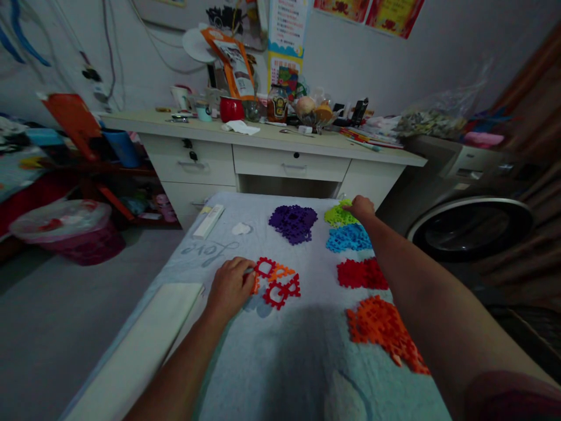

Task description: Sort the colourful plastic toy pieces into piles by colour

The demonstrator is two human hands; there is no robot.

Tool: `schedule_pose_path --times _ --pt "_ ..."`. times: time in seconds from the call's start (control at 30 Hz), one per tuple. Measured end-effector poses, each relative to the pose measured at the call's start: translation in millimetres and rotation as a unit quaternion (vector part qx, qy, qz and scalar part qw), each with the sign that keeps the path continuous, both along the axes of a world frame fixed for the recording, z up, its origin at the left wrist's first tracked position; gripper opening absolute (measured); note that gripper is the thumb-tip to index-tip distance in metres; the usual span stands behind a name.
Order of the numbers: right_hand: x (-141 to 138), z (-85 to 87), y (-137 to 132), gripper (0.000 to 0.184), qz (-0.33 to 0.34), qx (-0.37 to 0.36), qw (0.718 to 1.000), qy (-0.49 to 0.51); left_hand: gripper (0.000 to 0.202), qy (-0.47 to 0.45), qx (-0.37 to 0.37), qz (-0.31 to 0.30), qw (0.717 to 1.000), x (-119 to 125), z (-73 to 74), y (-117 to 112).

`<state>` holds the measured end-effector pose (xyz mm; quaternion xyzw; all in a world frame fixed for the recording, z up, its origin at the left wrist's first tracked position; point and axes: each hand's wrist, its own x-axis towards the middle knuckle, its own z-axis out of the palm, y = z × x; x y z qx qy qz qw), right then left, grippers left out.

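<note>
On a pale blue cloth [280,351] lie piles of flat plastic interlocking pieces: purple [293,222], lime green [336,216], light blue [348,238], red [362,273] and orange [383,330]. My right hand [362,207] reaches far forward and rests on the green pile with fingers curled; what they grip is hidden. My left hand [230,286] lies with curled fingers against a small joined cluster of red and orange pieces [277,282], touching its left edge.
A white desk with drawers [263,158] stands beyond the cloth, crowded with cups, jars and papers. A washing machine [473,222] is at the right. A pink basket [70,231] sits on the floor at left. A white tube [209,221] and a white board [144,345] lie at the cloth's left side.
</note>
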<state>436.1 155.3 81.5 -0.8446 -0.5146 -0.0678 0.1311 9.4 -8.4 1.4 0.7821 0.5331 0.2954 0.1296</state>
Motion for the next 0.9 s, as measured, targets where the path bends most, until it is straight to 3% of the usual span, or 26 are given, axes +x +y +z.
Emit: schedule_pose_path --times 0.17,0.3,0.43,0.53,0.63,0.73,0.9 --pt "-6 2.8 -4 0.048 -0.007 0.011 1.0 0.013 0.019 0.006 -0.001 0.001 1.0 0 -0.9 0" --pt "-10 17.4 -22 0.036 0.018 0.077 0.995 0.064 0.019 0.012 0.006 0.0 1.0 0 -4.2 1" --pt "-26 36.7 -60 0.029 0.054 0.164 0.973 0.156 0.02 0.013 0.014 -0.002 1.0 -1 -5.1 1" --pt "-55 39.4 -103 0.024 0.129 0.183 0.951 0.215 0.02 0.019 0.011 -0.006 1.0 0 -2.9 0" --pt "-97 26.1 -152 0.016 0.248 0.078 0.932 0.251 0.02 0.017 0.003 -0.012 1.0 2 1.3 -2" --pt "-141 0.0 -195 0.02 0.364 -0.018 0.906 0.215 0.021 0.012 -0.005 -0.02 1.0 3 5.7 -5" --pt "-184 -43.3 -224 0.046 0.409 -0.072 0.899 0.14 0.024 -0.001 -0.011 -0.031 0.999 3 6.9 -6"
